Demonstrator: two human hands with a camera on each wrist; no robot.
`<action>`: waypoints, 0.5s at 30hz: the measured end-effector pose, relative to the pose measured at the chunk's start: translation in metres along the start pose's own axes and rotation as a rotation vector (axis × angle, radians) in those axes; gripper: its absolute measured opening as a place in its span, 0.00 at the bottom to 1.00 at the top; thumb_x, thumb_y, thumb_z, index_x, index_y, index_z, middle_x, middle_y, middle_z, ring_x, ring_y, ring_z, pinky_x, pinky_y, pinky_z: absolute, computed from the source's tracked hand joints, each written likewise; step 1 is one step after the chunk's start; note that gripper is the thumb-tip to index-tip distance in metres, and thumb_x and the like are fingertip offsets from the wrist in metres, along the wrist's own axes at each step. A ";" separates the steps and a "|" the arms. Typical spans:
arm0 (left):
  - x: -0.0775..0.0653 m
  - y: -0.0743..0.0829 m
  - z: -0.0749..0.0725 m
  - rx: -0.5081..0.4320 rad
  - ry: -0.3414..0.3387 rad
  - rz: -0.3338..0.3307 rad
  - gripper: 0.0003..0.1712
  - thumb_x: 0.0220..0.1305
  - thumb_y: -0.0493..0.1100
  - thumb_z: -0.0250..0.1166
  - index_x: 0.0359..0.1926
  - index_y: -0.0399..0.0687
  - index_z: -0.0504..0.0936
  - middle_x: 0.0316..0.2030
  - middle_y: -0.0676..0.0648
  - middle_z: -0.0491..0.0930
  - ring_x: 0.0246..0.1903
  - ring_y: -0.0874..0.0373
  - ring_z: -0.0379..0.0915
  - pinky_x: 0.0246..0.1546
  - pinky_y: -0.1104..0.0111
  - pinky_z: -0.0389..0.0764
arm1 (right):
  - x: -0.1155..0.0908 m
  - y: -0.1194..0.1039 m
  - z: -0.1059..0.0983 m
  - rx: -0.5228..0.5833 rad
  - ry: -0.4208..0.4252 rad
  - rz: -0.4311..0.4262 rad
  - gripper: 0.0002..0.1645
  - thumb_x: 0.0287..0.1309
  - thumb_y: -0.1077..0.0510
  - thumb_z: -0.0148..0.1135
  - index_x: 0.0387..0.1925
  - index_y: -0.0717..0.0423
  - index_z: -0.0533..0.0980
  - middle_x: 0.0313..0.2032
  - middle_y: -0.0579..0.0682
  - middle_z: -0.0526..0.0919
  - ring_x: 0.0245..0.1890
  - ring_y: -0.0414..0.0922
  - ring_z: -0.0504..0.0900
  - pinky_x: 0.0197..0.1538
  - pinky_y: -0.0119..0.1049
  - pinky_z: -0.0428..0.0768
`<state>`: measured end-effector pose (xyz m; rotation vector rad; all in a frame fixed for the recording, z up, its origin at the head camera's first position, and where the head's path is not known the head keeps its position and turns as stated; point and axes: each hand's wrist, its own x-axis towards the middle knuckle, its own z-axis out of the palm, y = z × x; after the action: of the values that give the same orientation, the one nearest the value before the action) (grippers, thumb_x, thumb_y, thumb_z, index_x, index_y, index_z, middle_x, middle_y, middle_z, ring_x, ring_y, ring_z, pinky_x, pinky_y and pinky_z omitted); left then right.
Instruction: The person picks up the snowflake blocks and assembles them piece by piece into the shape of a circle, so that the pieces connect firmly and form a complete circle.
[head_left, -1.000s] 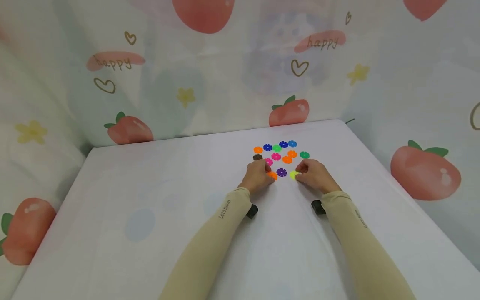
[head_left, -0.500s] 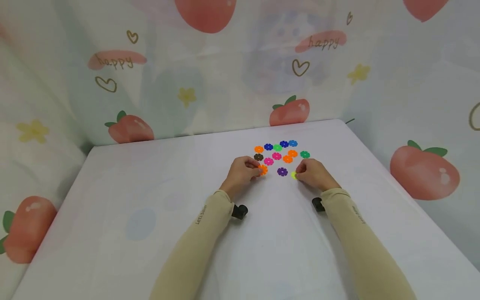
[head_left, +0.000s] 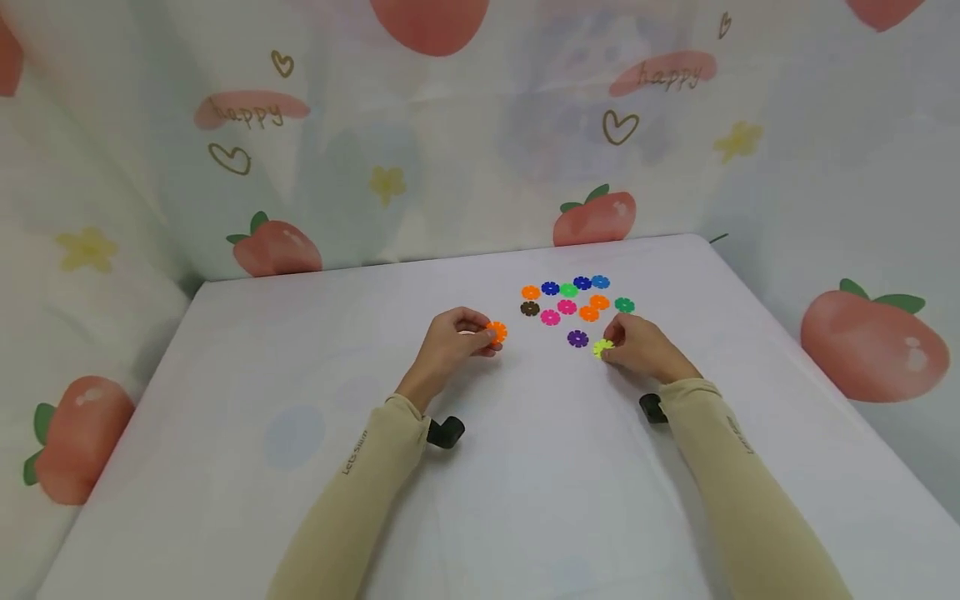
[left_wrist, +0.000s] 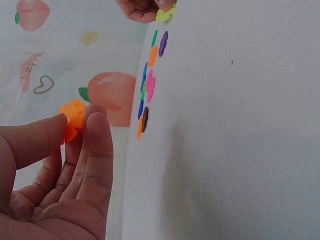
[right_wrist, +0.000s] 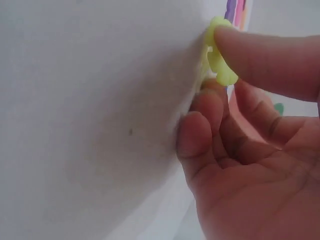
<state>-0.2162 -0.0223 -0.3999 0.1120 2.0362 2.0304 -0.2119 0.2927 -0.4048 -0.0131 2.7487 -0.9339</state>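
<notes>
Between thumb and fingers my left hand [head_left: 452, 340] pinches an orange notched plastic disc [head_left: 497, 332], held up off the table; in the left wrist view the orange disc [left_wrist: 75, 119] faces the camera. My right hand [head_left: 640, 345] pinches a yellow notched disc [head_left: 602, 347] low at the table. The right wrist view shows the thumb pressed on this yellow disc [right_wrist: 220, 55]. A purple disc [head_left: 577, 338] lies flat just left of the yellow one. Behind it lie pink discs [head_left: 551, 317], orange discs [head_left: 588, 313] and a brown disc [head_left: 530, 308].
The discs lie in a loose cluster on the white-covered table [head_left: 300, 358]. At its back are dark blue [head_left: 551, 288], light green [head_left: 568, 290] and blue [head_left: 600, 282] discs, with a green disc [head_left: 625, 305] at the right. A printed curtain [head_left: 450, 167] rises behind the table.
My left hand has drawn the orange disc leftward, away from the cluster, and lifted it. The right hand stays near its place, with more of the yellow disc showing. The head view has shifted slightly.
</notes>
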 end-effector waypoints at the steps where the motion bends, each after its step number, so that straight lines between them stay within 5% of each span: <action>1: -0.002 0.000 -0.002 0.000 0.000 0.006 0.10 0.72 0.28 0.68 0.51 0.32 0.79 0.43 0.37 0.82 0.46 0.35 0.87 0.51 0.57 0.86 | -0.001 0.000 0.000 0.011 0.010 -0.005 0.15 0.70 0.64 0.67 0.51 0.67 0.73 0.45 0.62 0.77 0.48 0.59 0.74 0.53 0.48 0.80; 10: -0.014 -0.002 -0.013 -0.012 0.001 0.033 0.09 0.71 0.29 0.69 0.50 0.33 0.81 0.43 0.38 0.84 0.46 0.36 0.87 0.53 0.60 0.85 | -0.004 -0.008 0.004 0.213 0.073 -0.076 0.13 0.74 0.66 0.62 0.54 0.69 0.76 0.47 0.64 0.80 0.38 0.52 0.85 0.42 0.33 0.84; 15: -0.017 -0.006 -0.014 -0.009 -0.017 0.046 0.09 0.71 0.28 0.67 0.50 0.32 0.82 0.43 0.38 0.85 0.45 0.37 0.87 0.54 0.58 0.85 | -0.002 -0.018 0.015 0.324 0.076 -0.143 0.13 0.73 0.68 0.63 0.54 0.71 0.77 0.46 0.65 0.82 0.32 0.50 0.87 0.37 0.32 0.85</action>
<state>-0.2028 -0.0396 -0.4039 0.1757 2.0322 2.0580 -0.2079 0.2694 -0.4047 -0.1214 2.6575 -1.4357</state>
